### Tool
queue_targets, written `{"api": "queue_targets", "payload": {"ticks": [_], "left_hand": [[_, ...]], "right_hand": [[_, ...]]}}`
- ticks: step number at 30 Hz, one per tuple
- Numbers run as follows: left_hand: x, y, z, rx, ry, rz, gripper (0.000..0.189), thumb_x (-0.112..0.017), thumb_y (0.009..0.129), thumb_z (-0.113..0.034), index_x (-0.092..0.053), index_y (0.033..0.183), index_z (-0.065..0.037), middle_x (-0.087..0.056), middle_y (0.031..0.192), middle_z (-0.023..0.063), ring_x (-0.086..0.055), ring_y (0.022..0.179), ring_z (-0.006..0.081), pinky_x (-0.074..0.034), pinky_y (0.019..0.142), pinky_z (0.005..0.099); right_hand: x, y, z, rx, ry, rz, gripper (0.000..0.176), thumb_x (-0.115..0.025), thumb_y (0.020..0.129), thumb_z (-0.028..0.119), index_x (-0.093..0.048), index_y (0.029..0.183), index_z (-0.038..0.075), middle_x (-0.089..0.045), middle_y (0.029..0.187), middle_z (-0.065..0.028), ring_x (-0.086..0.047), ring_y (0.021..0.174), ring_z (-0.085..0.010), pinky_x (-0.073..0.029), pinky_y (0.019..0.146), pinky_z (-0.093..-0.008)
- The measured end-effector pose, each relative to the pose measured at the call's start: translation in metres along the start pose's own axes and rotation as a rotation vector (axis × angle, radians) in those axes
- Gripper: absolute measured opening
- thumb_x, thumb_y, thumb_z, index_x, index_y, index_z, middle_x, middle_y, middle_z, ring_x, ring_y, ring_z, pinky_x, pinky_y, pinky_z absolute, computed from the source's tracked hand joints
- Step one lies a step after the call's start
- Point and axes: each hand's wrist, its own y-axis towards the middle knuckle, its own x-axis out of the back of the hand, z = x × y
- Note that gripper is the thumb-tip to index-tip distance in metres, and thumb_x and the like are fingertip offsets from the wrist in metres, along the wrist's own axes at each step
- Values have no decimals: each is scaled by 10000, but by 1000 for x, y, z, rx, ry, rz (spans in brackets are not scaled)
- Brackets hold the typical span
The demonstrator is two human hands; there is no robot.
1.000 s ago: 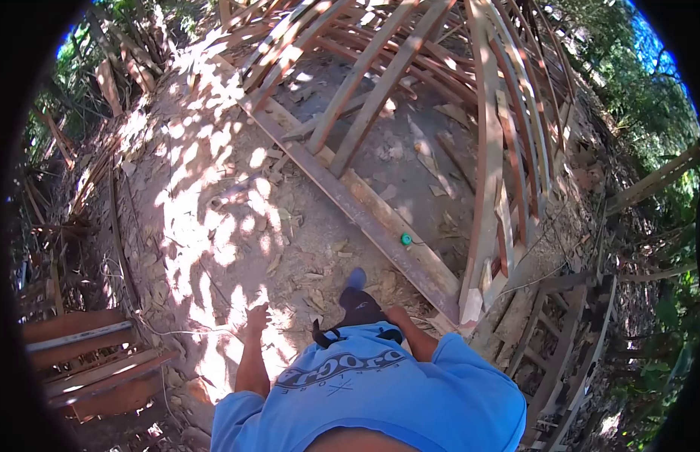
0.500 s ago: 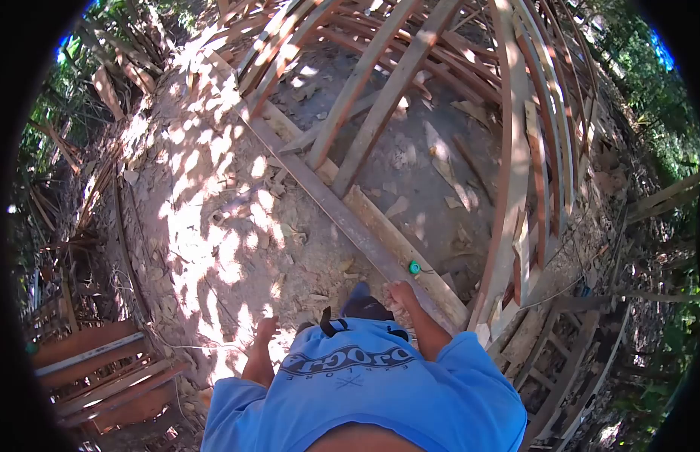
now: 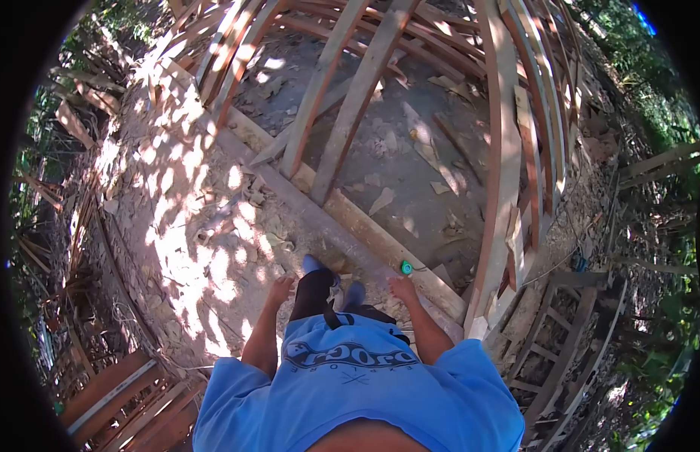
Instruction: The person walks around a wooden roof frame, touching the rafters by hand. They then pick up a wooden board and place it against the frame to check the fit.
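Observation:
My left hand hangs beside my left thigh over the sunlit dirt, its fingers loosely apart and nothing in them. On the other side, my right hand is held low and open, close to a long timber beam that crosses the ground diagonally. Just beyond that hand, a small round green thing, perhaps a tape measure, rests on the pale plank lying alongside the beam.
Long boards lean with their lower ends near the beam. A thick board and more planks slope on the right. A ladder-like wooden frame lies at lower right, stacked red-brown boards at lower left. Leaves and wood scraps litter the ground.
My left foot has come forward into view as I step ahead. My left hand has swung forward, and the view has shifted so the timber sits further left.

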Motion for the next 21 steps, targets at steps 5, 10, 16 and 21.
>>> {"api": "queue_targets", "payload": {"ticks": [5,10,16,21], "left_hand": [[26,64,44,194,-57,32,431,-527,817,-399,-570,1080,-60,-611,866,130,-621,695,229,-482,555,351],[72,172,68,-32,210,164,407,-521,832,-370,-569,1046,-26,-617,803,152,-629,687,241,-500,577,382],[94,237,12,-644,186,-22,298,-554,768,-304,-610,903,-44,-614,708,126,-611,605,252,-493,578,411],[83,177,-129,17,-266,-21,280,-482,843,-259,-581,916,-7,-604,712,102,-598,559,191,-467,446,304]], "right_hand": [[-8,12,-13,-98,-160,96,279,-605,791,320,-603,759,43,-585,626,-66,-545,491,-160,-436,450,-294],[3,12,83,-221,-83,-23,275,-554,796,290,-627,726,35,-621,641,-101,-599,506,-188,-489,459,-324],[52,51,123,-226,27,-98,335,-502,850,313,-627,748,20,-608,622,-115,-605,515,-197,-495,445,-319],[85,75,124,-298,-1,-57,320,-554,835,358,-624,819,47,-627,686,-89,-625,584,-206,-504,486,-354]]}}
